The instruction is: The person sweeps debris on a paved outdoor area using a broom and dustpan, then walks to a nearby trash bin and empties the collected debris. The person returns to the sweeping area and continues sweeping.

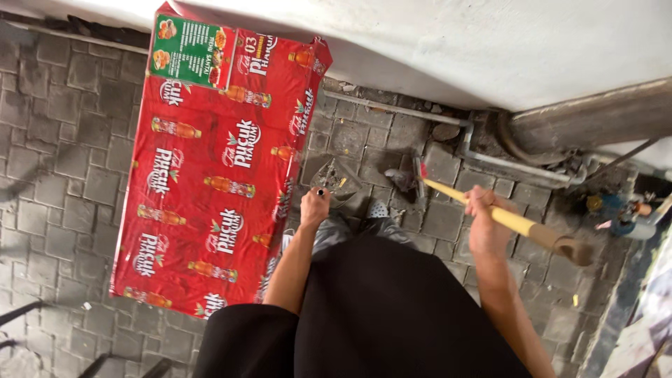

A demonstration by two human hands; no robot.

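Note:
My right hand (486, 224) grips the yellow wooden handle of a broom (514, 222) that slants down toward the paving near the wall, its head by a small heap of debris (406, 178). My left hand (314, 206) is closed around the top of a thin dark handle, apparently of a dustpan (332, 176) standing on the grey paving stones just in front of my feet. Both arms reach forward from short black sleeves.
A table covered with a red printed cloth (210, 175) stands on my left. A white wall (455, 42) runs along the top, with grey pipes (490, 157) and a larger drain pipe (595, 115) at its foot. Clutter lies at the right edge.

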